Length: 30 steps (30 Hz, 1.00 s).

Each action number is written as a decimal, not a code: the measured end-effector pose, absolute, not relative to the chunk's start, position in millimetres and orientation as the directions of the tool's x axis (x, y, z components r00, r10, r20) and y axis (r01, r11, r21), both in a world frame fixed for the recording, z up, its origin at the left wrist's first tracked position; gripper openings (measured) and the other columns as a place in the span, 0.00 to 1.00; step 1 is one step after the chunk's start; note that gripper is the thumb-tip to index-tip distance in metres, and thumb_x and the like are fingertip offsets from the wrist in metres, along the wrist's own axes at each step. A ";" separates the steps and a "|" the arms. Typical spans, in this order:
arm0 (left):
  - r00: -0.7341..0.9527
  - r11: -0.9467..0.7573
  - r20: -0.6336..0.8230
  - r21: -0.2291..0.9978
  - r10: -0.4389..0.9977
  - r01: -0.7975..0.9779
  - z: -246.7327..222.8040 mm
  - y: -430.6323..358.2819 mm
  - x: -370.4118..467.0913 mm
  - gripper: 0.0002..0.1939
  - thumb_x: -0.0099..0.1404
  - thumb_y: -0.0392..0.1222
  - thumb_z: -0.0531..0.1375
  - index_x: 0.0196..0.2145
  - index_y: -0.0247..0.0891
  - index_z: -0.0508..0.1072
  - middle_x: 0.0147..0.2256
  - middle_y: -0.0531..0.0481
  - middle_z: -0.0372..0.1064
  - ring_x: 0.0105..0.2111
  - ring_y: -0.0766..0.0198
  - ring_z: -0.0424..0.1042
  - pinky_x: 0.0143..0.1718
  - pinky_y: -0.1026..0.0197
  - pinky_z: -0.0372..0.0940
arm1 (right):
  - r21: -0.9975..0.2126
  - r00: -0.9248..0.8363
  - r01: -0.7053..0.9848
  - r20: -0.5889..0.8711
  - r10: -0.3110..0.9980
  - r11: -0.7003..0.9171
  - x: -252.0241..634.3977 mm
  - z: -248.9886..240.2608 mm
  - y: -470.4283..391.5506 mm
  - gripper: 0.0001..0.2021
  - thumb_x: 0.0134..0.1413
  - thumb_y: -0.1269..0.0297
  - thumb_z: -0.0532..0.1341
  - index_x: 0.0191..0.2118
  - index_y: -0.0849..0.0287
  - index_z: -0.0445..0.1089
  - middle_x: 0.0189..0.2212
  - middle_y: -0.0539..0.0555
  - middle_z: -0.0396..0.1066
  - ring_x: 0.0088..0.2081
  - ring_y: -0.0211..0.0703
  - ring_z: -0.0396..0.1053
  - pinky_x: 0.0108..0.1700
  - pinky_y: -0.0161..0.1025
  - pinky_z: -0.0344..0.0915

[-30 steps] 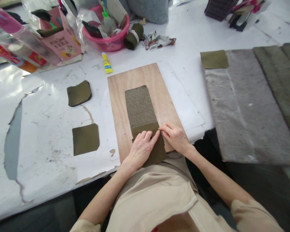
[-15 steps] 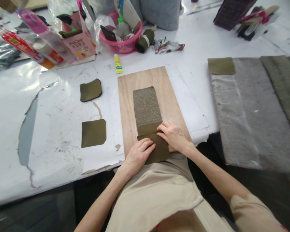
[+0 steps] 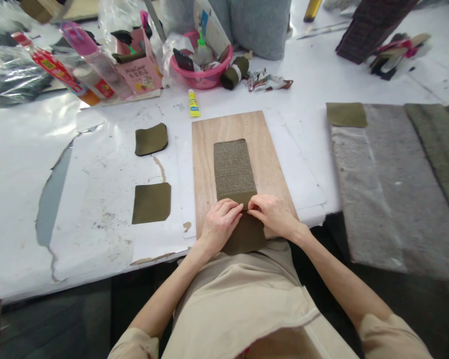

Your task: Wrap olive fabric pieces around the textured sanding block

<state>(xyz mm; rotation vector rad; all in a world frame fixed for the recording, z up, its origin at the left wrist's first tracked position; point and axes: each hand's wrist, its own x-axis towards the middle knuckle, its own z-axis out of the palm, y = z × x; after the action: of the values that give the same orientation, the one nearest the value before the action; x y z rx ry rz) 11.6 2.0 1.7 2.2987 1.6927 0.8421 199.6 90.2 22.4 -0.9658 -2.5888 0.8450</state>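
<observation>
We have the ribbed olive piece (image 3: 234, 169) straight ahead of our fingers (image 3: 232, 211), flat on the wooden board (image 3: 205, 164) that lies on the counter (image 3: 97, 194); its long axis runs away from our body, the far end leaning slightly left. Its near end carries a smooth band (image 3: 244, 197), and there the smooth olive piece (image 3: 245, 237) begins, reaching from our fingers back toward us. The relation that matters, we judge, is this crosswise edge where the two meet, since any slip along it could set the smooth olive piece askew to the long axis. Our left hand (image 3: 219, 223) covers the left part, our right hand (image 3: 272, 213) comes in from the right, and they nearly meet mid-edge, so neither is clearly nearer. The fingers of both bend in at the edge; we cannot tell whether either hand truly pinches the material.
</observation>
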 end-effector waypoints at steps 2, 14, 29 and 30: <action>0.241 -0.367 0.312 0.452 0.919 0.813 6.4 12.6 16.2 0.11 0.72 0.40 0.53 0.45 0.38 0.74 0.39 0.46 0.73 0.43 0.60 0.70 0.46 0.55 0.67 | -0.629 -0.744 0.493 0.052 0.666 0.601 201.4 26.0 86.7 0.04 0.60 0.71 0.59 0.33 0.57 0.66 0.30 0.49 0.70 0.34 0.40 0.67 0.37 0.36 0.61; 0.090 -0.188 0.186 0.618 0.978 0.763 10.6 -10.7 -29.7 0.09 0.71 0.40 0.53 0.38 0.37 0.73 0.33 0.48 0.72 0.36 0.63 0.70 0.39 0.60 0.65 | -0.714 -0.662 0.502 0.047 0.748 0.489 209.1 36.7 85.6 0.08 0.65 0.67 0.53 0.39 0.54 0.70 0.34 0.49 0.76 0.35 0.41 0.75 0.39 0.36 0.68; -0.354 0.128 0.144 0.756 0.924 0.642 35.0 -28.0 -99.9 0.12 0.71 0.44 0.53 0.37 0.37 0.74 0.32 0.51 0.73 0.30 0.67 0.69 0.33 0.66 0.63 | -0.512 -0.669 0.494 0.293 0.684 0.703 197.0 -5.8 96.6 0.14 0.65 0.54 0.50 0.43 0.53 0.70 0.41 0.54 0.76 0.42 0.49 0.75 0.45 0.45 0.71; -0.428 0.172 0.159 0.751 0.890 0.637 35.5 -31.7 -116.2 0.12 0.71 0.45 0.53 0.37 0.37 0.74 0.32 0.51 0.73 0.31 0.67 0.70 0.33 0.66 0.63 | -0.460 -0.678 0.494 0.327 0.658 0.738 197.3 -11.6 96.3 0.15 0.65 0.54 0.49 0.43 0.53 0.69 0.42 0.55 0.75 0.43 0.49 0.74 0.46 0.46 0.70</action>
<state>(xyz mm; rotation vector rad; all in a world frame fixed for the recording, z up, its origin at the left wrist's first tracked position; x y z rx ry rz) -116.2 -31.7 35.5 1.4567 2.1365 1.1202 197.3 96.3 -11.6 -0.8746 -2.4616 0.4632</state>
